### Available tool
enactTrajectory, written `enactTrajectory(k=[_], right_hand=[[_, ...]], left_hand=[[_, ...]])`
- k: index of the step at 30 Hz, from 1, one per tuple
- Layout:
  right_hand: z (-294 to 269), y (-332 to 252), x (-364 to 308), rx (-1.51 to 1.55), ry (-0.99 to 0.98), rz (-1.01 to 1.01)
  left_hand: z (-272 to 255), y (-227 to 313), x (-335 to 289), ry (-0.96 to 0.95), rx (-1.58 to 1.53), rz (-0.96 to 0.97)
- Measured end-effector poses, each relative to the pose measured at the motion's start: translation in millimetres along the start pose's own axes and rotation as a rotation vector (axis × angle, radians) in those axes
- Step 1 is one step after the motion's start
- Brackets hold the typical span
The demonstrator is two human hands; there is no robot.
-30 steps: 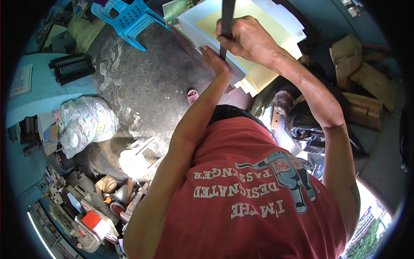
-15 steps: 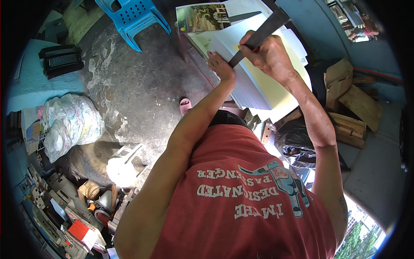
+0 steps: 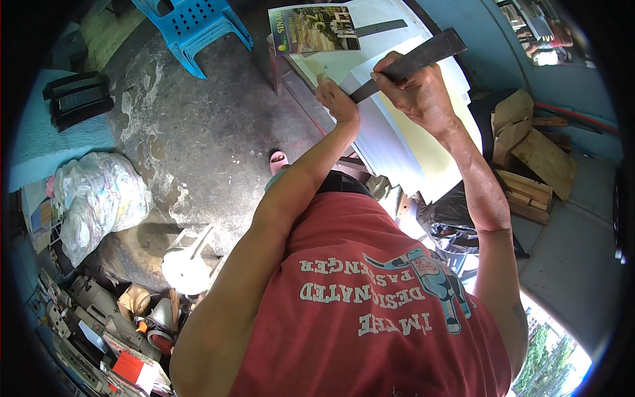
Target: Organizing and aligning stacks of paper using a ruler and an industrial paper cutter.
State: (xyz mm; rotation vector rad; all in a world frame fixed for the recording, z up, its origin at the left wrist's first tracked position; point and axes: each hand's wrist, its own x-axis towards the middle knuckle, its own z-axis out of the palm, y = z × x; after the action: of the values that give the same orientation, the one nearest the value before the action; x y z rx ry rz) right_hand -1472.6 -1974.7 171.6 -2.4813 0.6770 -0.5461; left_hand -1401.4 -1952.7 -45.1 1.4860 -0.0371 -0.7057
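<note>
A long, dark, flat blade-like bar (image 3: pixel 433 47) is gripped in my right hand (image 3: pixel 423 96), fingers wrapped round its middle. It slants from upper right down to lower left, where its narrow end meets the edge of large white sheets (image 3: pixel 380 122). Close to that end, my left hand (image 3: pixel 336 99) lies along the sheets' left edge with its fingers stretched out. Yellowish paper (image 3: pixel 433 135) shows beside the white sheets, beneath my right forearm. Whether the bar has a sharp edge cannot be made out.
A printed booklet (image 3: pixel 314 30) and a second dark strip (image 3: pixel 382 27) lie on the table's far part. Stacked blue plastic chairs (image 3: pixel 198 30) stand at far left. Wood and cardboard pieces (image 3: pixel 529 145) and a black plastic bag (image 3: pixel 456 221) are at right; a stuffed clear bag (image 3: pixel 102 198) sits left.
My right hand and the bar have moved slightly right. The upper part of the white sheets sits lower, baring more of the table and the second strip. My left hand stays at the edge.
</note>
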Motion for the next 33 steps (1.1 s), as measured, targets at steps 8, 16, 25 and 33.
enactTrajectory(k=[8,16,25,33], right_hand=[[6.6,2.0,13.1,-0.03,0.014,-0.025],[13.3,0.0,23.0,-0.046,0.027,-0.028],[17.6,4.4,42.6,-0.014,0.055,0.064],[-91.4,-45.9,21.2,-0.091,0.377,0.04]], left_hand=[[-0.6,4.8,10.3,-0.024,0.008,-0.03],[-3.6,1.9,23.3,-0.03,0.046,0.001],[3.2,2.5,53.1,-0.035,-0.073,-0.055],[-104.7,11.3,125.9,-0.31,0.03,0.048]])
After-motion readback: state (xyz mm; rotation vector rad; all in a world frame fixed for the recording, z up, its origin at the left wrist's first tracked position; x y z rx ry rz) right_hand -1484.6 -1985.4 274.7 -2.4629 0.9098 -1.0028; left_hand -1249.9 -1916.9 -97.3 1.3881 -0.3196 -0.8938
